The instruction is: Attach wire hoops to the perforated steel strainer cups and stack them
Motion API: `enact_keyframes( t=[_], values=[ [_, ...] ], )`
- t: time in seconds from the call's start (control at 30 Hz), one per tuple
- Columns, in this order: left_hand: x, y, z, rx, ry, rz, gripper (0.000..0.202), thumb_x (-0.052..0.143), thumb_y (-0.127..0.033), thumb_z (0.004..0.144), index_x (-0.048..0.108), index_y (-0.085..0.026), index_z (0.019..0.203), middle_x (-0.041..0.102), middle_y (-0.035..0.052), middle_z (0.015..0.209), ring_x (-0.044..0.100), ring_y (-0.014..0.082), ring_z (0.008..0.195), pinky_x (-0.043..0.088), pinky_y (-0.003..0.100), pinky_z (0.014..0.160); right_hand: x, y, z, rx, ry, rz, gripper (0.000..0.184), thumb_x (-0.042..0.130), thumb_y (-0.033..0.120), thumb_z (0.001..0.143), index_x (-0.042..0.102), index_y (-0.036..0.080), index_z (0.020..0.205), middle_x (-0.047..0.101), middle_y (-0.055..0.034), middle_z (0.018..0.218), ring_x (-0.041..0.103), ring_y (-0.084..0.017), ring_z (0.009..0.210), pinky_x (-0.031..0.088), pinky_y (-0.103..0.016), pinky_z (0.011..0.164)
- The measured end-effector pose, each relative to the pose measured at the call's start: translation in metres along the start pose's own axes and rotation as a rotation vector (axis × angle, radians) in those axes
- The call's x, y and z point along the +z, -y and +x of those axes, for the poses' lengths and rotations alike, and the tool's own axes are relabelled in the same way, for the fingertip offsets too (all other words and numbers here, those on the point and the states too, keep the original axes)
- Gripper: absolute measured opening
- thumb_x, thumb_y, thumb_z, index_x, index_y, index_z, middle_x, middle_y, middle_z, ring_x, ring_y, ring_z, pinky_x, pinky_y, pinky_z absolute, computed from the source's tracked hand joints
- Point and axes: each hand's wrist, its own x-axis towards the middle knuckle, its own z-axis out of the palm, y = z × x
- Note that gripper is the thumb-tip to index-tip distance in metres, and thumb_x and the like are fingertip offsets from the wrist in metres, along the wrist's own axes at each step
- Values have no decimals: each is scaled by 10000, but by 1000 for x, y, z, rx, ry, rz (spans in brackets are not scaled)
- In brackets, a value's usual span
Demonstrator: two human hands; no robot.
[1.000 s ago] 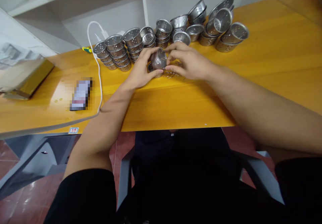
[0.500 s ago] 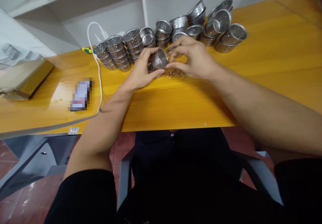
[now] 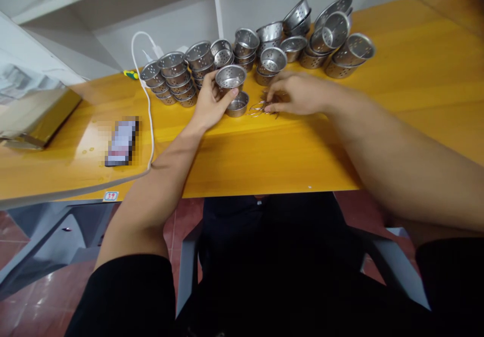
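A person sits at a yellow wooden desk [image 3: 397,105], seen from above, with both bare forearms reaching away across it. The left hand [image 3: 212,102] has its grip closed around a small perforated steel cup [image 3: 230,78], held upright just above the desk with its open mouth facing up, near the middle of the far part of the desk. Just right of and below that cup, a shallower steel cup [image 3: 238,104] rests on the desk. The right hand [image 3: 298,95] lies palm down on the desk, its fingertips [image 3: 273,108] pinched on a small heap of thin wire rings [image 3: 260,108] just right of the shallow cup. Along the far edge of the desk runs a row of stacked steel cups [image 3: 177,77] of the same kind, continuing to the right into a looser pile of tilted cups [image 3: 333,37]. On the left, a white cable [image 3: 150,125] curves across the desk beside a blurred flat object [image 3: 121,142], and a shiny wrapped package [image 3: 38,115] sits at the far left edge.
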Motion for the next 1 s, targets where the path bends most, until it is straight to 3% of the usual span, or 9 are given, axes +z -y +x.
enact_keyframes(
  t=[0.1,0.2,0.27,0.37,0.47,0.63,0.8,0.9,1.0],
  values=[
    [0,0,-1,-31,-22,-46,1072,798,-1107,1028,458,-321,1673,687,239,1775,706,438,1718,541,723,1500,9,23,6,-17,-56,-73,465,815,692,1182,884,282,1389,779,-198,1481,754,-467,1366,616,-719,1280],
    [-1,-7,-3,-62,-28,-80,1127,748,-1105,1061,349,-348,1794,662,236,1806,700,443,1724,542,737,1497,25,44,13,-78,-77,-57,469,820,618,1177,864,359,1565,734,-148,1699,657,-511,1612,535,-768,1402],
    [-2,-14,-3,-66,-53,-83,1149,727,-1107,1070,318,-360,1842,641,222,1837,670,442,1757,517,718,1525,33,49,18,-96,-47,-70,393,786,590,1187,897,398,1512,741,-116,1706,636,-514,1639,505,-796,1428],
    [-5,-22,-1,-64,-82,-74,1124,763,-1111,1040,419,-352,1795,630,195,1853,591,442,1828,451,672,1582,31,46,20,-92,-32,-68,339,723,606,1213,936,415,1395,790,-124,1582,686,-493,1543,553,-767,1380],
    [-8,-26,0,-112,-64,-75,1139,830,-1121,980,493,-311,1707,643,219,1821,593,461,1816,465,668,1568,11,42,14,-83,-78,-59,387,675,674,1231,930,396,1316,815,-145,1472,726,-482,1426,581,-758,1321],
    [-10,-37,-7,-198,32,-34,1153,890,-1078,971,454,-287,1689,686,243,1746,707,461,1688,533,694,1496,-18,48,3,12,-218,-94,483,604,830,1238,875,430,1248,816,-124,1510,692,-484,1450,533,-760,1368],
    [-8,-42,-20,-187,150,110,1168,964,-1026,939,501,-235,1663,748,258,1671,769,476,1574,567,749,1457,-12,62,7,-31,-221,-19,624,573,939,1215,874,394,1184,809,-132,1545,692,-485,1480,507,-766,1386],
    [-7,-35,-20,-120,200,122,1204,990,-1051,890,560,-215,1641,727,298,1714,716,503,1654,544,741,1494,-6,73,10,-21,-157,6,588,547,905,1230,875,419,1193,801,-91,1577,706,-453,1490,552,-721,1379],
    [-7,-38,-16,-23,218,114,1352,970,-1115,853,500,-260,1790,608,291,1883,601,490,1808,475,731,1562,0,79,11,21,-114,60,508,632,870,1194,901,451,1300,807,-74,1599,702,-484,1531,560,-757,1371]
  ],
)
